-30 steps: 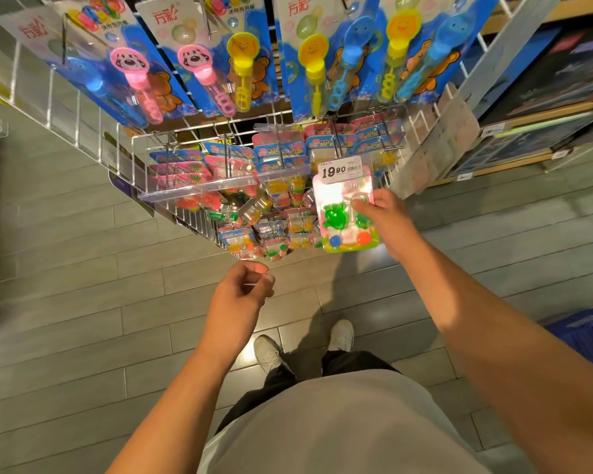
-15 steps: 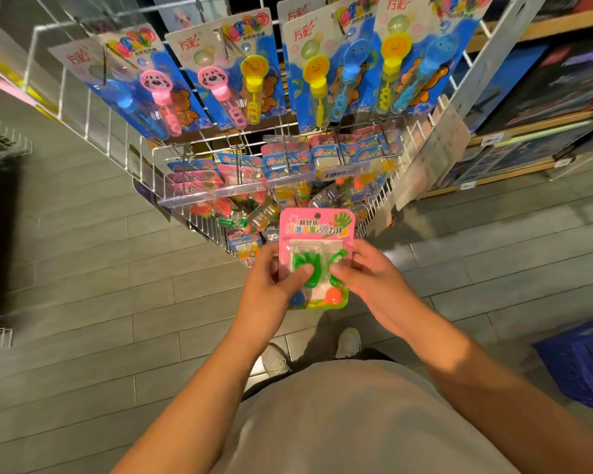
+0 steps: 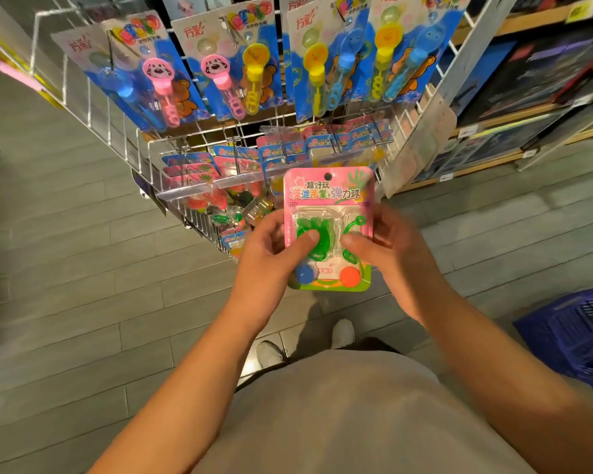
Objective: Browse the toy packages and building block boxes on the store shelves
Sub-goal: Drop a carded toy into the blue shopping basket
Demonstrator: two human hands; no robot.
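Note:
I hold a pink blister-card toy package [image 3: 327,195] in front of me with both hands. It shows a green sticky hand plus a blue and an orange ball under clear plastic. My left hand [image 3: 269,260] grips its left edge, thumb pressed on the blister. My right hand [image 3: 389,248] grips the right edge, thumb on the front as well. More of the same cards hang on pegs in the wire rack [image 3: 199,196] just behind. Above them hang bubble-wand packages [image 3: 226,63] on blue cards.
Wooden shelves [image 3: 528,107] with dark boxes run along the right. A blue plastic basket [image 3: 575,333] stands on the grey plank floor at my right. My white shoes [image 3: 343,331] show below the package.
One second ago only my right hand held the package at the rack. I pulled it off toward me, and my left hand came up and took its left edge.

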